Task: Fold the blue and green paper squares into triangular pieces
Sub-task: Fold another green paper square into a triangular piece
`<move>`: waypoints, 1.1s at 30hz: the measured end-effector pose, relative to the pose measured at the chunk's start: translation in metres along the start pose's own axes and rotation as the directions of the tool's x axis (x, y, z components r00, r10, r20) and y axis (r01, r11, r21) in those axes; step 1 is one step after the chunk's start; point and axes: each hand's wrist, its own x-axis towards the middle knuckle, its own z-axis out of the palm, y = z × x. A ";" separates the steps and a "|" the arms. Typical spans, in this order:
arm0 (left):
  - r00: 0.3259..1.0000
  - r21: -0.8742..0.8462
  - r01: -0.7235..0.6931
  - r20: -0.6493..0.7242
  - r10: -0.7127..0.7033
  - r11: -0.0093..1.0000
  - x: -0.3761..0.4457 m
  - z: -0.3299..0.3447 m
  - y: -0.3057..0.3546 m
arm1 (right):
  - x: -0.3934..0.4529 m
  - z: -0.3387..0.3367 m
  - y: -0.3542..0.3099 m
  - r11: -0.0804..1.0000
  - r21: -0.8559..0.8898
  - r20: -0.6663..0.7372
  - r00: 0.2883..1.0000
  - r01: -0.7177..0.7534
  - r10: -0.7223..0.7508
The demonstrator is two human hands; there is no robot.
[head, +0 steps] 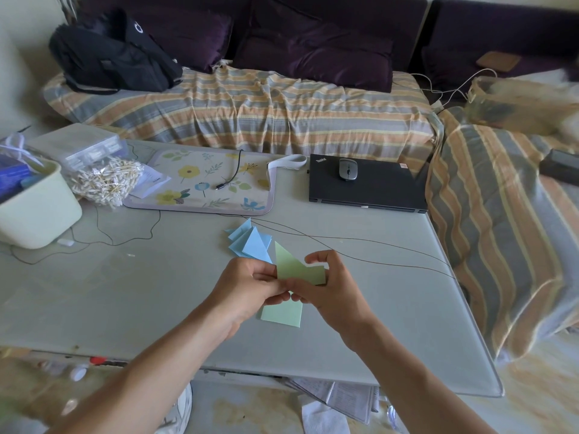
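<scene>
Pale and smooth, the table (360,308) sits in front of a striped sofa (250,108). Both hands are over the near middle of it, working on the green paper (294,267). The left hand (247,286) pinches the paper's left side with its fingers (266,270) curled on it. The right hand (332,292) holds the right side, thumb and pointer finger bent round the top corner. The paper is lifted a little, with one long point sticking up and away.

A second green piece (282,314) lies flat on the table just under the hands. The blue folded pieces (250,242) sit in a small pile just behind the hands, so the blue part looks done already. I think the green fold is about halfway. The next move looks like bringing the corners together evenly and then pressing the crease flat. That needs a gentle pinch so the paper does not slip or bend wrong.

A thin wire (360,249) runs across the table close behind the hands and could snag. A black laptop (366,186) with a mouse (347,169) on top, a flowery mat (206,183) and a white tub (37,211) are well apart from the hands. The near table edge is close to the arms, with bare table on both sides.
</scene>
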 end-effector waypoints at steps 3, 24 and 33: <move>1.000 0.010 0.004 -0.020 -0.004 1.000 0.000 0.001 -0.001 | 0.000 0.000 -0.001 1.000 0.029 0.009 1.000 -0.013 0.012; 0.984 0.150 0.045 -0.178 -0.018 0.988 0.006 0.004 -0.006 | 0.001 -0.003 -0.003 0.987 0.139 -0.048 0.995 -0.077 0.084; 0.972 0.153 0.044 -0.233 -0.007 0.987 0.007 0.002 -0.007 | 0.000 0.000 -0.006 0.968 0.246 -0.019 0.998 -0.046 0.052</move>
